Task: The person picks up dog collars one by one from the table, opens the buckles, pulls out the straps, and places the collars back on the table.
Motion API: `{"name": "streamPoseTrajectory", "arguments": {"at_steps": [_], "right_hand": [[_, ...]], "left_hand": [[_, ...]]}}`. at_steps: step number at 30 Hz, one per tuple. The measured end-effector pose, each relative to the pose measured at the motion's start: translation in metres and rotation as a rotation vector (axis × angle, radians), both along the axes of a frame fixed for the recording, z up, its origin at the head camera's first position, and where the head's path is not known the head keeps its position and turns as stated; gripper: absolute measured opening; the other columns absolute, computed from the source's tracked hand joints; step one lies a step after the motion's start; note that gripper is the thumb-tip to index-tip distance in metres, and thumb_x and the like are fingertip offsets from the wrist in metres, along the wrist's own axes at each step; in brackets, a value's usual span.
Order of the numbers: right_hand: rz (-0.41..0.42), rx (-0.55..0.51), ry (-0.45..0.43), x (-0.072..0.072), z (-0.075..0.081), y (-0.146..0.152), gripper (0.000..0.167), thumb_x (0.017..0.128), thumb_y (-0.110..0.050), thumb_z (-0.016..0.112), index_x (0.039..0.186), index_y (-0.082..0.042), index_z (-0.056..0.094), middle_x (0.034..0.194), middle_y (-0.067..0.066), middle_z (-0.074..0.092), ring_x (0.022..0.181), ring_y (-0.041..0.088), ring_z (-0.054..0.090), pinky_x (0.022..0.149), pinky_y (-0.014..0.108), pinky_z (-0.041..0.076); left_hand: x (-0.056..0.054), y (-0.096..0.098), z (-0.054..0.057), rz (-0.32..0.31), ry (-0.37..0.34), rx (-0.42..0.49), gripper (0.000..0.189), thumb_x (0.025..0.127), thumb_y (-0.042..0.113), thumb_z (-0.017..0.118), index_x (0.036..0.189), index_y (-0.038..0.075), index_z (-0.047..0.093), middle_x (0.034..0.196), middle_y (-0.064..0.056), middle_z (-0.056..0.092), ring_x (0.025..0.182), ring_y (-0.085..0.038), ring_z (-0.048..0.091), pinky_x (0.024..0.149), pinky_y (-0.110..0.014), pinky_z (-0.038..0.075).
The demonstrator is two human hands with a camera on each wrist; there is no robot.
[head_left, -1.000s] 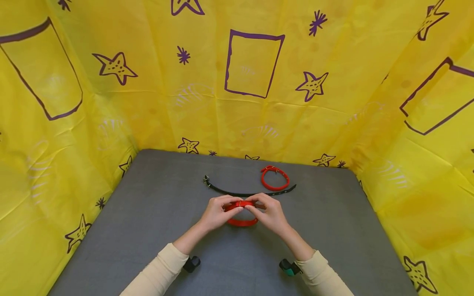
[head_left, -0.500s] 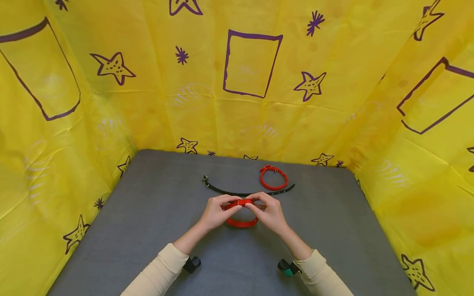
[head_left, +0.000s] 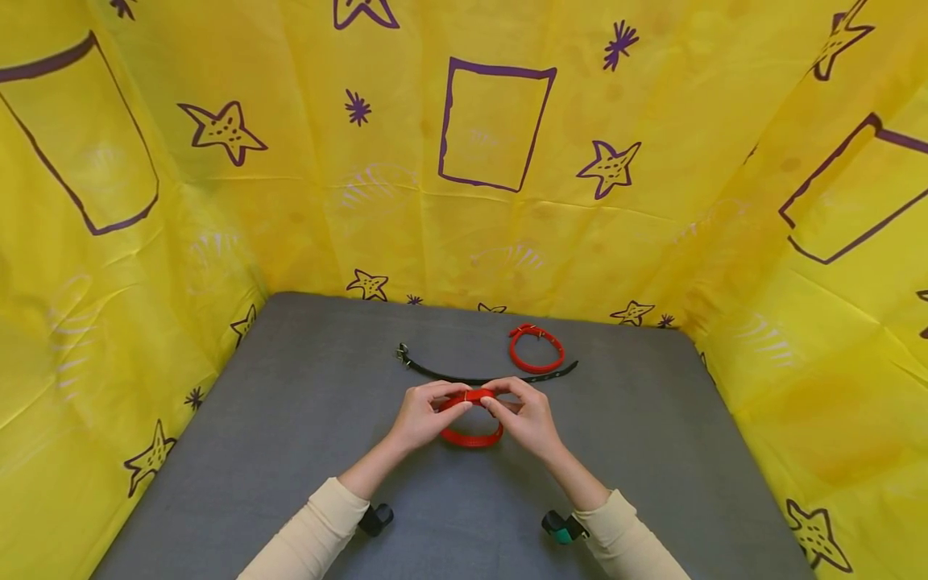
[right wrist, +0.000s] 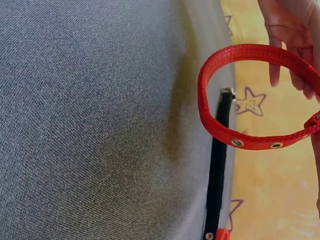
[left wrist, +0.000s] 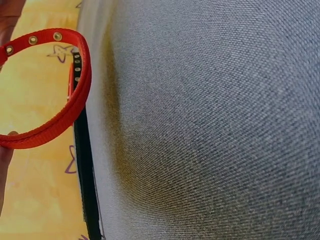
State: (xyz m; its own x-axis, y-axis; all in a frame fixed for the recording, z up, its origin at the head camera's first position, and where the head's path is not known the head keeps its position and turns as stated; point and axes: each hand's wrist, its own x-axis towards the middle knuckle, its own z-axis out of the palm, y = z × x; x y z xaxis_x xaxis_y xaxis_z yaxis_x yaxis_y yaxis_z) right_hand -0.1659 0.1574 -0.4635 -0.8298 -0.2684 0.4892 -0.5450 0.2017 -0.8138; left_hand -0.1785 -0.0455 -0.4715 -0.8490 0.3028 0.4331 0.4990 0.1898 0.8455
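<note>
Between both hands, a red collar point(head_left: 473, 440) is held up in a closed loop over the table. My left hand point(head_left: 422, 416) pinches its top side from the left, thumb below and fingers above. From the right, my right hand point(head_left: 528, 416) pinches the same stretch close by. Metal eyelets line the red band point(left wrist: 45, 36) in the left wrist view. In the right wrist view the loop point(right wrist: 202, 95) hangs with two eyelets showing; fingers partly hide its fastened part. Just beyond the hands a black collar point(head_left: 464, 380) lies stretched out, buckle to the left.
A second red collar point(head_left: 536, 366) lies looped behind the black one's right end. Everything rests on a grey cloth-covered table point(head_left: 304, 451). Yellow fabric walls point(head_left: 326, 201) with purple drawings enclose its back and sides.
Both hands keep their pinch on the red collar. Its lower loop has shifted very slightly left and down. The other collars stay in place.
</note>
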Motion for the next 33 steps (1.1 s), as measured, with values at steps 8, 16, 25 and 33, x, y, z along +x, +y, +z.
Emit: {"name": "streamPoseTrajectory", "arguments": {"at_steps": [8, 16, 25, 33], "right_hand": [[-0.031, -0.037, -0.047, -0.001, -0.003, -0.001, 0.016, 0.087, 0.006, 0.069, 0.102, 0.007, 0.067, 0.097, 0.020, 0.066, 0.077, 0.027, 0.067, 0.064, 0.032, 0.059], [-0.030, -0.048, -0.112, -0.002, -0.001, -0.001, 0.016, 0.087, 0.003, 0.070, 0.103, 0.005, 0.068, 0.097, 0.017, 0.067, 0.076, 0.027, 0.068, 0.064, 0.034, 0.059], [0.000, 0.026, -0.158, -0.001, 0.003, 0.002, 0.018, 0.086, 0.001, 0.072, 0.104, 0.004, 0.068, 0.099, 0.016, 0.066, 0.085, 0.028, 0.066, 0.072, 0.031, 0.058], [-0.008, 0.094, -0.190, -0.001, 0.009, 0.007, 0.023, 0.085, 0.002, 0.073, 0.108, 0.004, 0.068, 0.101, 0.015, 0.066, 0.096, 0.031, 0.064, 0.080, 0.032, 0.056]], "left_hand": [[0.001, 0.000, 0.002, -0.005, -0.004, 0.005, 0.022, 0.082, -0.002, 0.075, 0.103, -0.007, 0.072, 0.097, -0.019, 0.071, 0.084, -0.031, 0.070, 0.075, -0.044, 0.057], [0.003, -0.002, -0.001, 0.014, -0.050, 0.013, 0.026, 0.081, -0.003, 0.076, 0.105, -0.010, 0.070, 0.102, -0.021, 0.070, 0.089, -0.034, 0.069, 0.076, -0.045, 0.057], [0.006, -0.003, -0.002, -0.007, 0.012, -0.004, 0.027, 0.080, -0.004, 0.076, 0.105, -0.012, 0.069, 0.098, -0.022, 0.070, 0.086, -0.035, 0.070, 0.076, -0.045, 0.057], [0.004, -0.003, 0.000, 0.025, 0.039, 0.031, 0.026, 0.079, -0.005, 0.077, 0.103, -0.011, 0.070, 0.099, -0.021, 0.070, 0.084, -0.034, 0.070, 0.075, -0.045, 0.057]]}}
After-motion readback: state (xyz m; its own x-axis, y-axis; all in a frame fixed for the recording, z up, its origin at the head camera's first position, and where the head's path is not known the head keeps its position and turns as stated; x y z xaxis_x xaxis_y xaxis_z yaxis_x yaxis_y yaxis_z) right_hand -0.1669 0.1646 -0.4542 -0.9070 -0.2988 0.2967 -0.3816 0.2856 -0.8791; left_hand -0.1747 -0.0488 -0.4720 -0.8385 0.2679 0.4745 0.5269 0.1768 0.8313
